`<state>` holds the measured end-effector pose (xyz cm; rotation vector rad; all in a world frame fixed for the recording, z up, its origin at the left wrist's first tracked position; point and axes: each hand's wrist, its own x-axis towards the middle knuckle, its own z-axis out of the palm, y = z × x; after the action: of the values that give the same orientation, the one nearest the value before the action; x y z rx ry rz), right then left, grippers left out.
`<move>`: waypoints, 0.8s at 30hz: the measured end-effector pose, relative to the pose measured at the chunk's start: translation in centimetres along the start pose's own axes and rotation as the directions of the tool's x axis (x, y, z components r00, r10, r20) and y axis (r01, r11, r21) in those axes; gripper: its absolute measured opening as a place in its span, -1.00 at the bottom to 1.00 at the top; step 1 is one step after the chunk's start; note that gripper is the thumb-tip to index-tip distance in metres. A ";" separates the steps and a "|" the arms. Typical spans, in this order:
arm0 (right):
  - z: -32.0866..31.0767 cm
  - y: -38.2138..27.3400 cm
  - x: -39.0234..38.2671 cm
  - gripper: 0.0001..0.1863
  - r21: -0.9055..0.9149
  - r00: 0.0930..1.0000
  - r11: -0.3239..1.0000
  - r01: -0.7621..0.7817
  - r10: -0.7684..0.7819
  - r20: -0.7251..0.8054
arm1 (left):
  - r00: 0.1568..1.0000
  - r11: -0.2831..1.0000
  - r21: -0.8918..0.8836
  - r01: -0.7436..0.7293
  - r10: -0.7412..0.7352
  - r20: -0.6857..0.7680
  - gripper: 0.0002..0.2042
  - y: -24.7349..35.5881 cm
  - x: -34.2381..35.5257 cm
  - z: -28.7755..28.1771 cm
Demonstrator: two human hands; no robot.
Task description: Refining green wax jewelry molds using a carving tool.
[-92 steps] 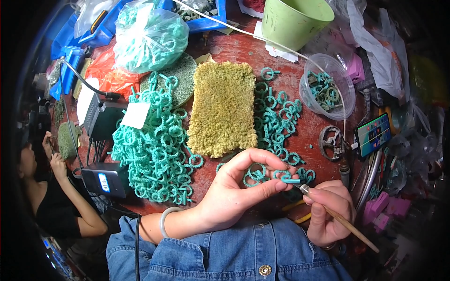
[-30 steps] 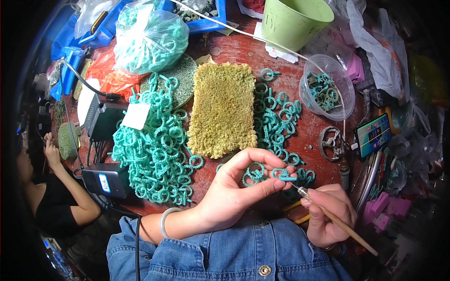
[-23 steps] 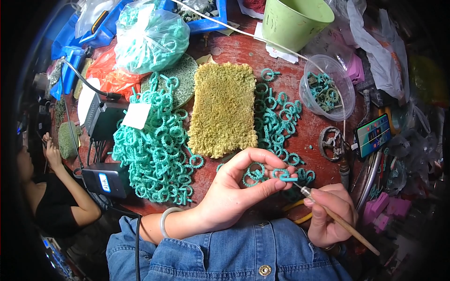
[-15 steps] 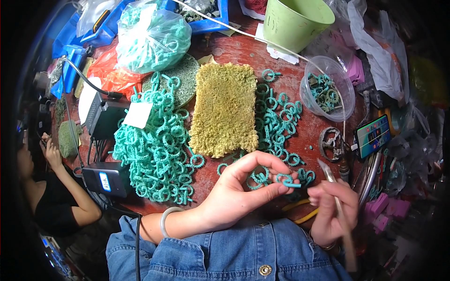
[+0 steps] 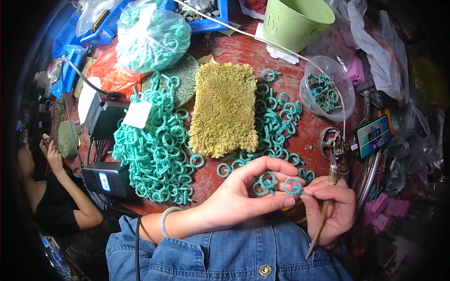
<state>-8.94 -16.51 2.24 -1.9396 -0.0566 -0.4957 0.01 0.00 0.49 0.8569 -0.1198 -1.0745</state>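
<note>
My left hand (image 5: 243, 189) is curled, with a few turquoise toothed wax-like rings (image 5: 266, 183) held inside its fingers. Another turquoise ring (image 5: 293, 186) shows between the two hands, its short stem at the fingertips of my right hand (image 5: 330, 206). That hand is closed and also grips a slim wooden-handled tool (image 5: 323, 215), its metal tip pointing away from me; the tip's exact kind cannot be made out. Just beyond my hands lies a yellow-green, rough-textured block (image 5: 225, 110). Loose turquoise rings (image 5: 281, 122) are scattered along its right side.
A large heap of turquoise rings (image 5: 154, 150) lies left of the block, beside black boxes (image 5: 107, 179). A tied bag of rings (image 5: 152, 40) and a green bucket (image 5: 297, 23) stand farther back. At right are a clear tub (image 5: 307, 93) and a phone (image 5: 373, 136).
My right hand has moved left to meet the left hand's fingertips. The tool has swung more upright, and the ring between my hands has turned to show its round face.
</note>
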 end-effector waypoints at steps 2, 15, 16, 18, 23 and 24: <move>0.0 -0.1 0.0 -0.67 -0.046 1.000 0.999 -0.023 0.023 -0.001 | 0.997 0.989 0.123 -0.082 0.081 0.008 -0.61 -0.1 -0.1 -0.3; -0.9 0.1 -0.6 -0.55 0.083 0.994 0.996 0.013 -0.004 -0.110 | 0.991 0.985 0.119 -0.127 0.131 -0.019 -0.66 -0.4 -0.1 -0.3; -1.1 0.3 -0.5 -0.49 0.048 0.994 0.996 0.071 -0.066 -0.090 | 0.991 0.983 0.134 -0.129 0.132 -0.011 -0.66 -0.4 -0.1 -0.3; -1.5 0.5 0.0 -0.50 0.031 0.994 0.994 0.104 -0.104 -0.029 | 0.991 0.980 0.149 -0.131 0.132 0.000 -0.66 -0.3 -0.1 -0.3; -1.5 0.3 0.0 -0.57 -0.021 0.992 0.992 0.123 -0.123 -0.015 | 0.987 0.985 0.073 -0.159 0.160 -0.005 -0.65 -0.3 -0.3 0.2; -1.5 0.3 0.0 -0.57 -0.021 0.992 0.992 0.123 -0.123 -0.014 | 0.987 0.985 0.072 -0.159 0.160 -0.006 -0.65 -0.3 -0.4 0.2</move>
<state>-9.34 -17.99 2.46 -1.9599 -0.1626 -0.5945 -0.46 0.11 0.58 0.9016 -0.2149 -0.9192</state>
